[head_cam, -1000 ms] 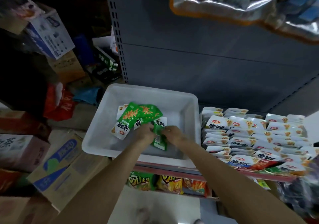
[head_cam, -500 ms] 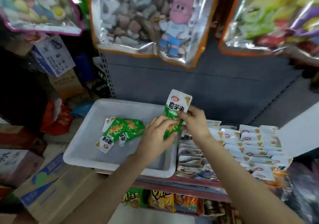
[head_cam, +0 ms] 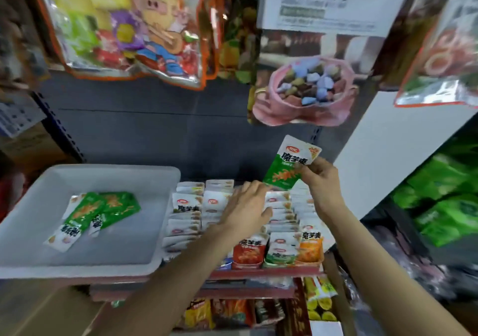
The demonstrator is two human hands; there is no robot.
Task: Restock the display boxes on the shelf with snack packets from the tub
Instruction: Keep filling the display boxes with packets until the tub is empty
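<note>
My right hand [head_cam: 322, 183] pinches a green and white snack packet [head_cam: 289, 166] upright above the display boxes [head_cam: 282, 264] on the shelf. My left hand [head_cam: 247, 210] lies with straight fingers on the rows of packets [head_cam: 187, 206] standing in those boxes, just left of the held packet. The white tub [head_cam: 25, 234] sits on the shelf to the left. A few green packets [head_cam: 99, 210] lie flat inside it.
Big foil snack bags [head_cam: 134, 28] hang above the shelf, close over the work area. A white panel [head_cam: 403, 149] stands at the right, with green bags [head_cam: 450, 206] beyond it. More snack bags [head_cam: 219, 312] fill the shelf below.
Both hands have left the tub and moved right over the display boxes. My right hand carried one green packet there; my left hand let go of it and settled on the packet rows.
</note>
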